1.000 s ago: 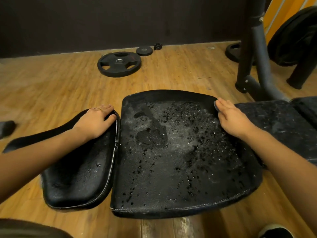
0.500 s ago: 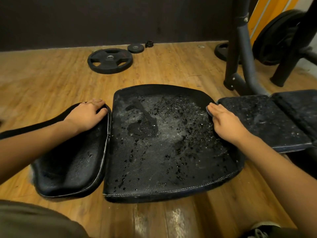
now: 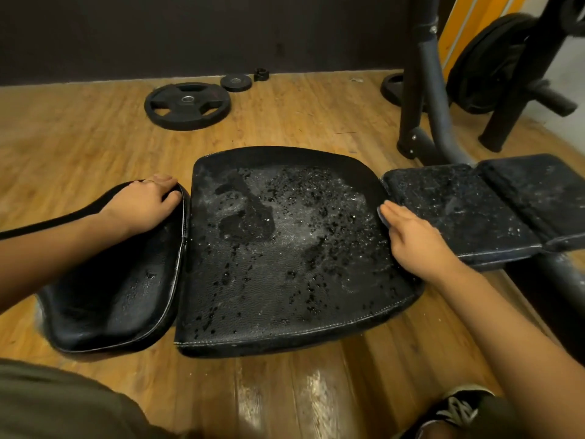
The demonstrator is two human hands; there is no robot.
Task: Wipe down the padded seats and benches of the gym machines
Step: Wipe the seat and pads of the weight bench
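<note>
The task item in hand is the centre seat pad [image 3: 285, 255]. It sits directly ahead of me, between a rounded side pad [image 3: 110, 296] on its left and a long bench pad [image 3: 459, 210] on its right.

**Hands.** My left hand [image 3: 139, 207] rests on the far end of the rounded side pad, with its fingers curled over the rim. My right hand [image 3: 414, 240] lies flat on the right edge of the centre seat pad, fingers straight and together. A blue-grey wiper [image 3: 380, 213] shows under the fingertips. Too little of it is visible to tell cloth from sponge.

**Materials.**
- Centre seat pad: black grained leatherette with a stitched front seam. It is covered in liquid beads, with pale dried residue between them.
- Rounded side pad: glossier, with piped edging and only a few droplets.
- Bench pad: matt and speckled with dust.

**Handling, as I judge it.**
- The padding should give under pressure, while the base beneath stays rigid.
- The pads look fixed to the frame upright [image 3: 414, 90], so I would not lift them. I would brace at a rim and wipe with a flat palm.
- The wet vinyl is likely slippery, so firm downward pressure is advised.
- The grain may hold residue, and overlapping strokes are probably needed.

A weight plate [image 3: 186, 106] lies well apart on the wooden floor [image 3: 79, 137].
</note>
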